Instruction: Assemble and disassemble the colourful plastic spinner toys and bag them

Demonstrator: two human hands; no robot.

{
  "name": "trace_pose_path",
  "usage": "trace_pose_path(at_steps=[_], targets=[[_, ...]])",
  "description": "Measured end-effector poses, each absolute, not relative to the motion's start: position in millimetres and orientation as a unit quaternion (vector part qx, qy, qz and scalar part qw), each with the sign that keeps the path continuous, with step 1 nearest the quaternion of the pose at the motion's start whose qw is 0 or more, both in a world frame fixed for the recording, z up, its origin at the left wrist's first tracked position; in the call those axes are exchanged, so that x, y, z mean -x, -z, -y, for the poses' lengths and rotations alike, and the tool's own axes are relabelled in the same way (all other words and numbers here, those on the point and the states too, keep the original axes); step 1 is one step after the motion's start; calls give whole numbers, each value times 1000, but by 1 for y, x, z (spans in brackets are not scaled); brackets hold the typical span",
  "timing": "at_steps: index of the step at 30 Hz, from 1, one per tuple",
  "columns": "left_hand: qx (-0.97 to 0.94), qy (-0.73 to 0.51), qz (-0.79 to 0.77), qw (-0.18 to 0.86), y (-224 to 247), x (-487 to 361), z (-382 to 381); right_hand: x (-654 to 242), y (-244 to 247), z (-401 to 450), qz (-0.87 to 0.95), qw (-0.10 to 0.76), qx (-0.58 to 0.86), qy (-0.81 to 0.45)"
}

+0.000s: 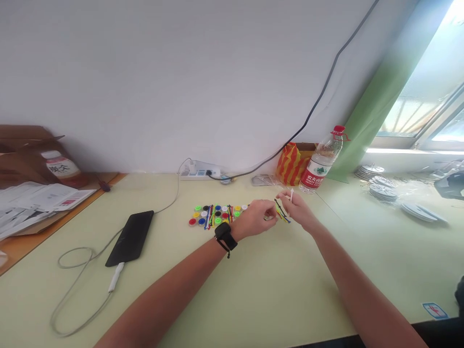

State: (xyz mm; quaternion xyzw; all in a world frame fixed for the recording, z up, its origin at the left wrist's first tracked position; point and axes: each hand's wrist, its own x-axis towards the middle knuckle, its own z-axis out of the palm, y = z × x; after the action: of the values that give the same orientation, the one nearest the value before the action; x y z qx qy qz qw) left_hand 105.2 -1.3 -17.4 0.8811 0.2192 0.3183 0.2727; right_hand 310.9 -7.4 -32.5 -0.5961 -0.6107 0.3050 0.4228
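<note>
My left hand (253,218), with a black watch on its wrist, is over the right part of a row of small round pieces (218,213) in several colours. Its fingers are curled together, and whatever they grip is hidden. Just to the right, my right hand (297,209) pinches a thin white stick (292,195) with a pointed tip, held upright. Thin coloured sticks (209,217) stand in bundles between the round pieces. More such sticks (282,211) in yellow, black and blue lie beneath and between my hands.
A black phone (131,238) on a charging cable lies at left. Behind are a power strip (199,170), a striped bag (290,164) and a water bottle (321,166). Stacked metallic discs (382,188) sit at right. Papers (43,200) and a drink bottle (61,168) stand far left.
</note>
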Motion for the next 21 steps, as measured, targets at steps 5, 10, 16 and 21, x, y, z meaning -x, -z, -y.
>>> trace_pose_path(at_steps=[5, 10, 16, 21], targets=[[-930, -220, -199, 217, 35, -112, 12, -343, 59, -8, 624, 350, 690, -109], [-938, -193, -226, 181, 42, -110, 10, -354, 80, -13, 615, 289, 728, -85], [-945, -183, -233, 138, 44, -106, -1, -348, 84, -17, 656, 286, 691, -101], [-950, -184, -229, 105, 46, -104, -4, -338, 81, -14, 715, 276, 633, -106]])
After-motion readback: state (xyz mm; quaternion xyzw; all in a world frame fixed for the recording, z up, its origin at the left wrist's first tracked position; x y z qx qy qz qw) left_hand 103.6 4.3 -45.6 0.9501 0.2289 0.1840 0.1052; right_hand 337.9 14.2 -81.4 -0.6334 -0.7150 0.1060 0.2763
